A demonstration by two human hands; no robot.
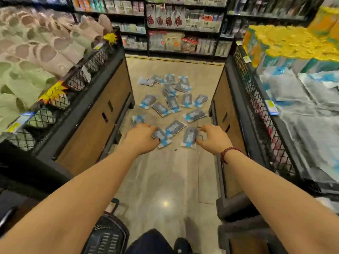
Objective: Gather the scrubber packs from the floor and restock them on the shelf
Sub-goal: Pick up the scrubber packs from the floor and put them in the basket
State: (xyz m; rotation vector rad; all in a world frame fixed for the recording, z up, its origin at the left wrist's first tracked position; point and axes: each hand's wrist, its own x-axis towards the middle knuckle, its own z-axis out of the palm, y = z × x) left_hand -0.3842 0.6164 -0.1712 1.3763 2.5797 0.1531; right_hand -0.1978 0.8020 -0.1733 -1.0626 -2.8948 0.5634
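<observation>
both hands are going down at the near edge of the pile of packs [172, 103] on the floor [165, 180], in the aisle between the two bins. the left hand [142, 137] is curling its fingers over the left pack [162, 137] with the thumb coming in under the near side, so it's gripping that one. that pack is lying diagonal, blue end pointing near and right.

the right hand [213, 139] is working the right pack [189, 137]. thumb and fingers are closing on its right edge, and it looks like a pinch, though the contact is hard to read. its long axis is running pretty much straight away from the person, blue end nearest, and the pack is lying just to the left of the hand.

the rest of the packs are sitting farther up the floor, with a middle pack [175, 127] between the two hands. i'm guessing the shelf [256, 107] to restock is the right one, since similar packs are lying there, which makes the right hand the nearer one.
</observation>
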